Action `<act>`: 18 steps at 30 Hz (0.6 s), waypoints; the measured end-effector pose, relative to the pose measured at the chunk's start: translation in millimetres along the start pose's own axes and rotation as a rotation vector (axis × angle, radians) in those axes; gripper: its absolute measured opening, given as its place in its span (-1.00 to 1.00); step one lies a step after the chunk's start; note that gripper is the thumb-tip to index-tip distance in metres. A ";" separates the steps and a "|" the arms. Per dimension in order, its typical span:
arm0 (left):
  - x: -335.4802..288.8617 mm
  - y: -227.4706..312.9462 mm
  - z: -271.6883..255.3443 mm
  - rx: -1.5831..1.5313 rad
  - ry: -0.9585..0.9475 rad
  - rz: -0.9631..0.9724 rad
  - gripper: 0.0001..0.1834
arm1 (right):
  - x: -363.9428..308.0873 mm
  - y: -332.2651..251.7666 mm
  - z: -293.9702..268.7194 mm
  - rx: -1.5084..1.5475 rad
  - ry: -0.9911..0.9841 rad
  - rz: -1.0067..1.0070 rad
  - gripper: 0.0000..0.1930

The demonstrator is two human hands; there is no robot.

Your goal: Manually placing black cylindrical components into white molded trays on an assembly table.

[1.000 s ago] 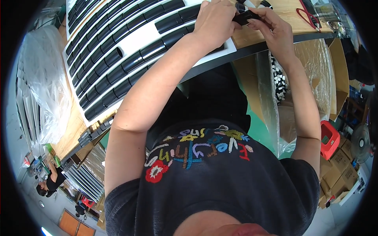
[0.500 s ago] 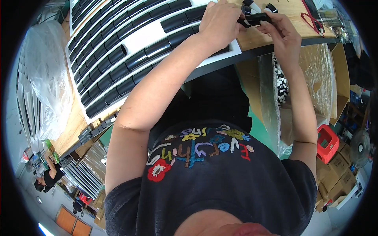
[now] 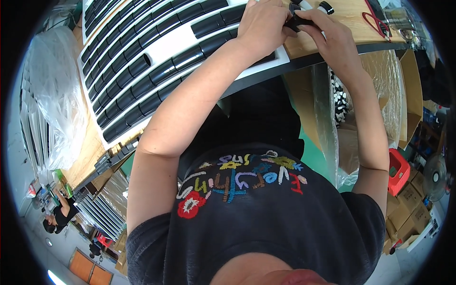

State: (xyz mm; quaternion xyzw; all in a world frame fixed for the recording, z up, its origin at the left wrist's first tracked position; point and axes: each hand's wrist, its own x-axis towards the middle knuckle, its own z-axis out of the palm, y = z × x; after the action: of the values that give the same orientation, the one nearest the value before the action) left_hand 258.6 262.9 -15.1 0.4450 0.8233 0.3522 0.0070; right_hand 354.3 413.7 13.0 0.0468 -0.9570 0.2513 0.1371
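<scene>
Both of my hands meet over the wooden table's far right part. My left hand [image 3: 264, 26] is closed round a small black cylindrical piece [image 3: 293, 23], mostly hidden by the fingers. Thumb and fingers of my right hand [image 3: 334, 38] pinch the other end of the black piece; whether it is one part or two pressed together I cannot tell. Just beyond them lie a black-and-white cap [image 3: 326, 7] and a white piece [image 3: 304, 4]. Under my left forearm a white tray [image 3: 166, 45] holds rows of glossy black cylinders [image 3: 164, 73].
Red-handled scissors [image 3: 375, 24] lie at the table's right. An open carton [image 3: 411, 95] lined with clear plastic stands below, with small black and white parts [image 3: 339, 99] inside. A plastic sheet [image 3: 57, 95] drapes at left. A red stool [image 3: 399, 171] stands at right.
My right hand has moved left and turned inward, bringing its black cylinder against my left hand's fingers. Less of the cylinder shows now. My left hand has shifted only slightly.
</scene>
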 end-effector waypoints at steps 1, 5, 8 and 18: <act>-0.3 -0.7 0.3 -0.009 0.014 0.020 -0.73 | 3.6 -3.3 0.1 -0.009 -0.034 -0.005 -0.71; 2.1 4.3 -7.9 -0.036 -0.020 -0.021 -0.74 | 8.3 -0.6 -4.1 -0.079 -0.111 -0.040 -0.77; 5.4 7.6 -14.3 -0.203 -0.103 -0.129 -0.76 | 12.2 -10.1 -9.4 -0.020 -0.119 0.013 -0.77; 3.1 1.4 -1.0 0.002 -0.006 0.000 -0.78 | 6.8 10.1 -3.5 0.061 -0.033 -0.015 -0.77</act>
State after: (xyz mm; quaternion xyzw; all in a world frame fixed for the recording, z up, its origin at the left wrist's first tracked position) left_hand 257.4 265.2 -12.6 0.4462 0.8237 0.3499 0.0090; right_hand 347.0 424.1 13.1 0.0622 -0.9507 0.2784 0.1215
